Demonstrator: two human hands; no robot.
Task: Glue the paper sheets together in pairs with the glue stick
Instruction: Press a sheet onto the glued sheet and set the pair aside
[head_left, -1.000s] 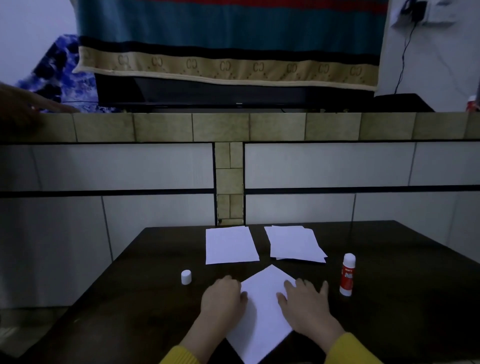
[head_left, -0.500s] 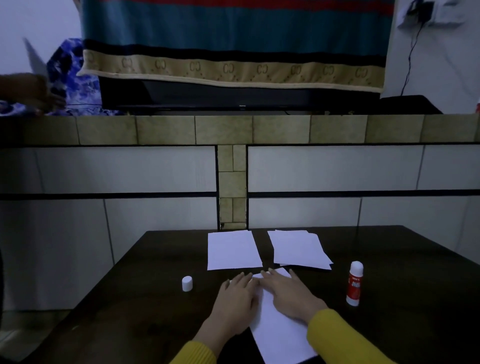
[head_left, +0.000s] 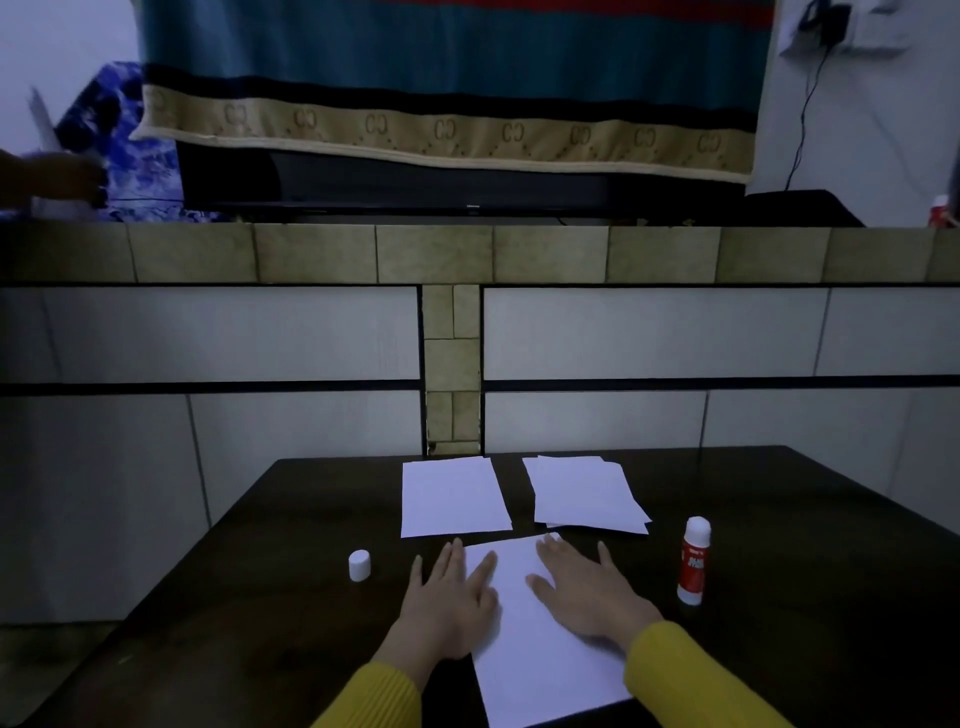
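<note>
A white paper sheet (head_left: 524, 639) lies near the front edge of the dark table (head_left: 270, 613). My left hand (head_left: 447, 603) lies flat with fingers spread on its left edge. My right hand (head_left: 587, 587) presses flat on its upper right part. Beyond them sit a single white sheet (head_left: 451, 496) and a loose stack of sheets (head_left: 584, 493). The red and white glue stick (head_left: 693, 561) stands upright, uncapped, to the right. Its white cap (head_left: 359, 565) stands to the left.
A tiled ledge (head_left: 467, 254) and white panelled wall rise behind the table. A striped cloth (head_left: 447, 78) hangs over a dark screen. Another person's hand (head_left: 57, 176) holds paper at the far left.
The near sheet has turned from diagonal to nearly straight under my palms. My hands came together at its top, then spread apart and flattened on it.
</note>
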